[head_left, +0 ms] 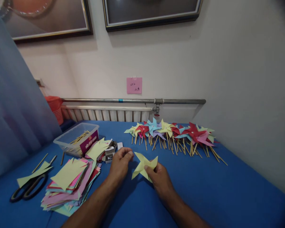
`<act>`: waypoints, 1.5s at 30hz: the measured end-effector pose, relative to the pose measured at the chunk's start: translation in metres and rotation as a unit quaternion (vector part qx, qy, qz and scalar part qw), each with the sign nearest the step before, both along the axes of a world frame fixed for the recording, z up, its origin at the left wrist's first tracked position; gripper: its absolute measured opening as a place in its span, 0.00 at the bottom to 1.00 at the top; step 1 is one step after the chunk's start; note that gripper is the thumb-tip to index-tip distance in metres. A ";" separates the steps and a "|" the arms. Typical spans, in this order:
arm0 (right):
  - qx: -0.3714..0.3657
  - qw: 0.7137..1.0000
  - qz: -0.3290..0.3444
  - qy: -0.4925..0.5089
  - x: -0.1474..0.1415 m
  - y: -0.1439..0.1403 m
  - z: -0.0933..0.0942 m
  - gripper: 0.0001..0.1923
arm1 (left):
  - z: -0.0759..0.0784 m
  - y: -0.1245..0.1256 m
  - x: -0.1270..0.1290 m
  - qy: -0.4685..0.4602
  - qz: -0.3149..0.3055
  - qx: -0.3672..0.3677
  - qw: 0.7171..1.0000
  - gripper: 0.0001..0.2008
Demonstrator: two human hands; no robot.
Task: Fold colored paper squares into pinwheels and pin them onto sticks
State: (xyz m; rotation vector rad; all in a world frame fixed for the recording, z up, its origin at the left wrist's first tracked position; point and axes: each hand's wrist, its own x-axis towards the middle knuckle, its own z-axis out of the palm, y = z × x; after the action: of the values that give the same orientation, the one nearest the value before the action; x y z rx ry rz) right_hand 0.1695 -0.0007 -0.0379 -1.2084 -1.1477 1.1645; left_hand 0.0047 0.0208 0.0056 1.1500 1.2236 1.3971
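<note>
On the blue worktop (204, 190), right hand (160, 180) pinches a folded yellow paper pinwheel (142, 166) flat; left hand (120, 164), fingertips together, steadies its centre.

From my remote seat I see two bare forearms entering from about six o'clock, no sleeves, watch, or bands on either wrist. The left hand (120, 166) and right hand (159, 180) wear no gloves or rings, and the fingers (129, 155) look short-nailed and unadorned.

light: soft, even | shadows: faint | edges: warped, dark corners | sharp ctr
</note>
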 end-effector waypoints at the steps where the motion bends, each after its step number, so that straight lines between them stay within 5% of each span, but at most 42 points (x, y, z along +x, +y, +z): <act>1: 0.000 1.000 0.003 0.007 0.000 0.001 0.000 0.17 | 0.000 -0.001 0.002 -0.021 -0.025 -0.023 0.999 0.14; 5: -0.003 1.000 0.014 0.015 0.003 0.003 -0.002 0.19 | 0.000 -0.008 0.010 -0.053 -0.125 -0.103 0.985 0.16; 9: -0.007 0.999 0.031 -0.009 0.002 0.004 -0.004 0.20 | -0.003 -0.013 0.019 -0.060 -0.158 -0.112 0.979 0.15; 14: -0.014 1.000 0.017 -0.006 0.000 0.004 -0.005 0.18 | -0.001 -0.007 0.012 -0.024 -0.121 -0.097 0.988 0.12; 18: -0.018 1.000 0.016 0.012 0.003 0.005 -0.005 0.20 | 0.013 0.008 -0.031 0.112 -0.075 -0.011 0.991 0.09; 20: -0.027 1.000 0.012 -0.004 0.003 0.005 -0.003 0.20 | 0.022 0.015 -0.058 0.293 -0.013 0.039 0.955 0.06; 22: -0.033 0.999 0.007 -0.032 0.003 0.004 -0.001 0.20 | 0.028 0.020 -0.080 0.491 0.048 0.025 0.869 0.04; 25: -0.029 0.998 0.008 -0.049 0.003 0.003 0.000 0.21 | 0.030 0.025 -0.095 0.651 0.017 -0.062 0.756 0.11; 27: -0.027 0.998 0.010 -0.050 0.003 0.002 0.000 0.21 | 0.027 0.026 -0.093 0.689 -0.015 -0.086 0.719 0.13; 45: -0.030 0.998 0.017 -0.050 0.001 0.004 0.000 0.21 | 0.018 0.029 -0.081 0.731 -0.060 -0.120 0.669 0.14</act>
State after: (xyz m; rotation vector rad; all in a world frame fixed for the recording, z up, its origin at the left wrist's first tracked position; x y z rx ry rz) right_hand 0.1702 0.0036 -0.0376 -1.3090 -1.2204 1.1822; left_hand -0.0767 0.0497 0.0234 2.1578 2.1821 -0.1517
